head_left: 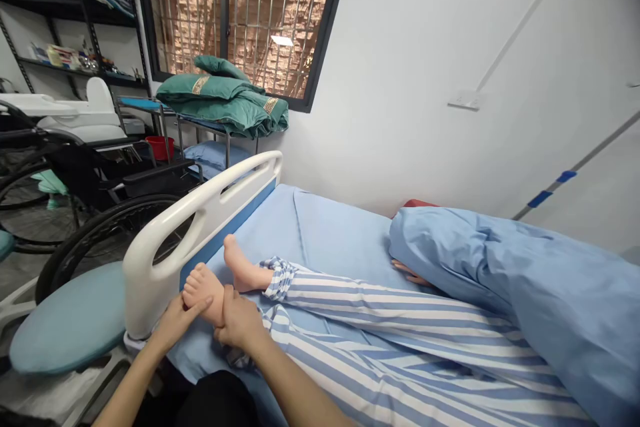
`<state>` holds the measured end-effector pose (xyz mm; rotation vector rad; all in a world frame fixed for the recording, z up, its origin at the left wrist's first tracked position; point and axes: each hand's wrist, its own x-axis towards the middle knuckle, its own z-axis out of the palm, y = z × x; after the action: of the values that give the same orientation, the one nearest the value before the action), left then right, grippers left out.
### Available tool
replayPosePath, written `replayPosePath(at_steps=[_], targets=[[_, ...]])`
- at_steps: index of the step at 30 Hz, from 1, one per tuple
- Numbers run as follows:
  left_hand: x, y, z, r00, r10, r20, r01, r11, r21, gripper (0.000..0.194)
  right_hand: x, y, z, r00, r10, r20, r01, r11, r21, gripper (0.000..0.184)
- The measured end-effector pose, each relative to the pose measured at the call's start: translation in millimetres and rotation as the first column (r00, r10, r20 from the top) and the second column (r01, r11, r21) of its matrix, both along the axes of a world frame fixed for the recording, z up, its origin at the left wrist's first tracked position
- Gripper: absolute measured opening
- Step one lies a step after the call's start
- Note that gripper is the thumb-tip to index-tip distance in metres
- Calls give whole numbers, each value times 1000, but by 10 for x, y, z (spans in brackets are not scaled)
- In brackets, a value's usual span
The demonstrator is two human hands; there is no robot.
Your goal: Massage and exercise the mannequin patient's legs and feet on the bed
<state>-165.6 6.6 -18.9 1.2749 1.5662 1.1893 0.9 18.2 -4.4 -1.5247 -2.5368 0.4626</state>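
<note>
A doll-like figure in blue-and-white striped trousers (pixel 380 334) lies on a bed with a light blue sheet (pixel 330 227). Its two bare feet point toward the white footboard (pixel 165 240). My left hand (pixel 177 320) presses flat against the sole of the nearer foot (pixel 203 290), fingers stretched along it. My right hand (pixel 240 320) is wrapped around that foot's ankle, at the cuff of the trouser leg. The farther foot (pixel 240 267) rests free on the sheet. A blue blanket (pixel 525 280) covers the figure's upper body.
A black wheelchair (pixel 85 200) stands left of the footboard, beside a teal padded seat (pixel 65 320). Folded green bedding (pixel 225 97) lies on a trolley under the barred window. Shelves (pixel 60 7) line the far left wall. A white wall runs along the bed's far side.
</note>
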Motion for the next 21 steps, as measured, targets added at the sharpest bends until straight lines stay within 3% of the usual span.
replayPosePath(at_steps=[4, 8, 11, 15, 21], targets=[[129, 65, -206, 961, 66, 267, -83, 995, 53, 34, 0, 13, -1, 1000, 2, 11, -1, 1000, -20, 57], [333, 153, -479, 750, 168, 640, -248, 968, 37, 37, 2, 29, -25, 1000, 6, 10, -6, 1000, -23, 56], [409, 192, -571, 643, 204, 738, -293, 956, -9, 42, -1, 43, -52, 1000, 6, 5, -6, 1000, -13, 54], [357, 194, -575, 623, 152, 767, -227, 974, -9, 49, -10, 55, -82, 1000, 13, 17, -13, 1000, -17, 55], [237, 171, -544, 710, 89, 699, -143, 989, 20, 45, -14, 55, -99, 1000, -2, 10, 2, 1000, -26, 58]])
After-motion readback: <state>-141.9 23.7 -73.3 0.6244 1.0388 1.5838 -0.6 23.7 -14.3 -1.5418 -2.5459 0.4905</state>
